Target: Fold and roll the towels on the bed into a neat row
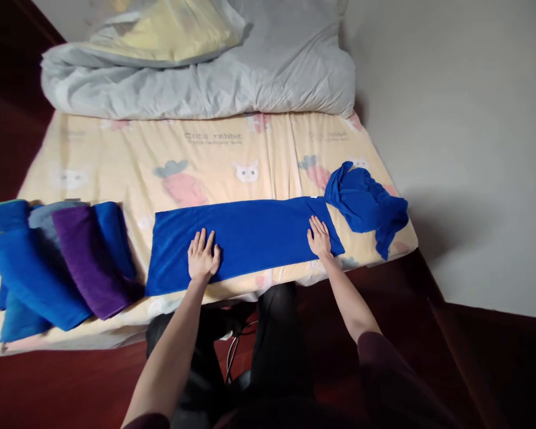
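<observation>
A long blue cloth [250,235] lies spread flat along the near edge of the bed [214,161]. My left hand [202,256] rests flat on its left part, fingers stretched out. My right hand [318,237] lies flat on its right part, fingers spread. Just right of my right hand sits a crumpled blue cloth [366,205] near the bed's right corner. Neither hand grips anything.
A row of folded cloths, blue [31,277] and purple [92,262], lies at the bed's left near corner. A grey quilt [205,77] is bunched at the far end. A white wall [464,119] is on the right, dark red floor [49,387] below.
</observation>
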`<state>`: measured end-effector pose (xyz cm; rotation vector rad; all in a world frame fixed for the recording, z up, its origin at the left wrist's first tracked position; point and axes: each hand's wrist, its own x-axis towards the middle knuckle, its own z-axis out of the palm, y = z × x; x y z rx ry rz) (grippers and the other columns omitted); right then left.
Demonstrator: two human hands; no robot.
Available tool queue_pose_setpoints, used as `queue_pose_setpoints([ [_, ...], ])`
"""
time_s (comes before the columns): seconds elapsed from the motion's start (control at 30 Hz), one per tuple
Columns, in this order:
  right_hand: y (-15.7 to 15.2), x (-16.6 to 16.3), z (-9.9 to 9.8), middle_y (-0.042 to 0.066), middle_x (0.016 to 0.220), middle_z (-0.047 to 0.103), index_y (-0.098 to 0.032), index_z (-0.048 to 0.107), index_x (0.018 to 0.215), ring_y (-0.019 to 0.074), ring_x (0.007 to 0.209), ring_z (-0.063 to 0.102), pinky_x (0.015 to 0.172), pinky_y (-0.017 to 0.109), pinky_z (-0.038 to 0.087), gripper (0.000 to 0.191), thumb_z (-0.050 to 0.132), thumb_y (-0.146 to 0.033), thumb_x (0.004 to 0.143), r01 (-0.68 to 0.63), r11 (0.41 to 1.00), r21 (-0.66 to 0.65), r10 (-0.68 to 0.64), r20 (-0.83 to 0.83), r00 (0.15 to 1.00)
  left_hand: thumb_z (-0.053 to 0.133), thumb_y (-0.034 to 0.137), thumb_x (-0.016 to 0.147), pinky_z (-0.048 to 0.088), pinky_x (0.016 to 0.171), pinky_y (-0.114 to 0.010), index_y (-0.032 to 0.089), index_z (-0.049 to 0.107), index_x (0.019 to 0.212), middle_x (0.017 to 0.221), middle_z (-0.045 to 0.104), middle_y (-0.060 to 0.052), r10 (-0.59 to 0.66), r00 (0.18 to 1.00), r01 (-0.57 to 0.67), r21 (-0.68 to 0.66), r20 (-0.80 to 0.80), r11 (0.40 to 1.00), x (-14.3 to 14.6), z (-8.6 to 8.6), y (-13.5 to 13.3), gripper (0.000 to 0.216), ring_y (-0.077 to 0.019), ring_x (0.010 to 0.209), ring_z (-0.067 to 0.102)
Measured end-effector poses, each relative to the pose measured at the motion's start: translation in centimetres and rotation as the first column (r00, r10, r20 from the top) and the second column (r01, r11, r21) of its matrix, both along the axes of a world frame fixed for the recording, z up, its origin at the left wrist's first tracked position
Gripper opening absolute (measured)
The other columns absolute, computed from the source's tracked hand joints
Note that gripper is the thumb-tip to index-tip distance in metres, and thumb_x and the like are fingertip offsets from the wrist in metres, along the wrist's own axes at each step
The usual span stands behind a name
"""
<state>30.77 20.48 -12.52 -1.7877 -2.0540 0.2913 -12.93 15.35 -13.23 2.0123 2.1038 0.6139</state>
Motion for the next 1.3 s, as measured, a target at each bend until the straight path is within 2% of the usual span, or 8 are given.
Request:
queue_pose_setpoints([
  [0.13, -0.6, 0.0, -0.5, 0.013, 0.163, 0.046, -0.013, 0.046, 0.158, 0.0252, 0.157, 0.035, 0.128, 0.050, 0.030, 0.060, 0.033, -0.023, 0.101, 0.093, 0.994, 0.057, -0.097, 0.056, 0.994, 0.036, 0.037, 0.104, 0.019, 0.130, -0.052, 0.020, 0.042, 0.162, 0.173, 0.027, -0.010, -0.023, 1.000, 0.022, -0.058, -0.012, 0.998, -0.2, 0.5, 0.0, 0.060, -0.0277, 0.162, 0.019],
  [0.23, -0.4, 0.3, -1.2, 0.017, 0.161, 0.048, -0.012, 0.045, 0.159, 0.0274, 0.153, 0.041, 0.124, 0.050, 0.036, 0.062, 0.031, -0.022, 0.100, 0.151, 0.982, 0.117, -0.160, 0.065, 0.985, 0.036, 0.040, 0.105, 0.015, 0.132, -0.051, 0.021, 0.041, 0.162, 0.174, 0.024, -0.008, -0.047, 0.998, 0.042, -0.094, -0.052, 0.995, -2.4, 0.5, 0.0, 0.061, -0.0272, 0.163, 0.017],
  [0.4, 0.3, 0.8, -2.2, 0.023, 0.155, 0.054, -0.009, 0.042, 0.161, 0.0337, 0.143, 0.054, 0.119, 0.054, 0.043, 0.065, 0.029, -0.021, 0.098, 0.251, 0.960, 0.120, -0.248, -0.044, 0.968, 0.039, 0.044, 0.104, 0.015, 0.131, -0.056, 0.020, 0.039, 0.163, 0.174, 0.024, -0.010, 0.174, 0.979, -0.185, -0.104, -0.104, 0.977, -8.6, 0.4, -0.8, 0.064, -0.0300, 0.163, 0.015],
  [0.6, 0.9, 0.6, -2.8, 0.018, 0.153, 0.057, -0.014, 0.052, 0.155, 0.0289, 0.149, 0.047, 0.125, 0.055, 0.034, 0.060, 0.027, -0.022, 0.101, 0.211, 0.970, 0.124, -0.221, 0.073, 0.973, 0.038, 0.042, 0.103, 0.018, 0.131, -0.053, 0.019, 0.036, 0.164, 0.174, 0.024, -0.011, 0.208, 0.973, -0.217, -0.090, -0.098, 0.972, -11.0, 0.0, -0.9, 0.065, -0.0274, 0.163, 0.016],
  [0.73, 1.3, 0.3, -2.1, 0.013, 0.165, 0.044, -0.017, 0.044, 0.160, 0.0245, 0.157, 0.034, 0.129, 0.052, 0.026, 0.059, 0.026, -0.030, 0.106, 0.179, 0.983, 0.047, -0.184, 0.183, 0.966, 0.039, 0.040, 0.102, 0.020, 0.130, -0.056, 0.018, 0.037, 0.164, 0.173, 0.025, -0.014, 0.216, 0.973, -0.220, -0.046, -0.088, 0.974, -10.3, 0.2, -1.0, 0.065, -0.0300, 0.162, 0.019],
  [0.97, 8.6, 2.9, -0.5, 0.009, 0.174, 0.024, -0.023, 0.040, 0.162, 0.0291, 0.162, 0.021, 0.131, 0.058, 0.017, 0.059, 0.034, -0.047, 0.109, 0.190, 0.964, -0.184, -0.143, 0.240, 0.960, 0.040, 0.036, 0.099, 0.016, 0.130, -0.060, 0.019, 0.033, 0.165, 0.175, 0.020, -0.013, 0.203, 0.979, -0.204, -0.037, -0.034, 0.978, -9.8, 0.7, -1.2, 0.069, -0.0331, 0.162, 0.018],
  [1.1, 13.2, 4.2, -0.4, 0.009, 0.173, 0.029, -0.019, 0.038, 0.163, 0.0292, 0.161, 0.023, 0.132, 0.053, 0.017, 0.061, 0.031, -0.047, 0.110, 0.214, 0.948, -0.237, -0.153, 0.254, 0.955, 0.040, 0.038, 0.099, 0.018, 0.131, -0.058, 0.020, 0.037, 0.164, 0.174, 0.024, -0.012, 0.216, 0.975, -0.217, -0.017, -0.041, 0.976, -9.8, 0.7, -1.1, 0.067, -0.0332, 0.161, 0.021],
  [1.3, 16.2, 5.3, -0.5, 0.011, 0.168, 0.040, -0.021, 0.034, 0.165, 0.0316, 0.157, 0.034, 0.131, 0.054, 0.019, 0.060, 0.028, -0.045, 0.110, 0.283, 0.917, -0.280, -0.240, 0.178, 0.954, 0.046, 0.035, 0.097, 0.016, 0.131, -0.060, 0.023, 0.037, 0.164, 0.174, 0.025, -0.010, 0.230, 0.973, -0.230, -0.014, -0.003, 0.973, -9.6, 0.8, -1.0, 0.069, -0.0369, 0.160, 0.024],
])
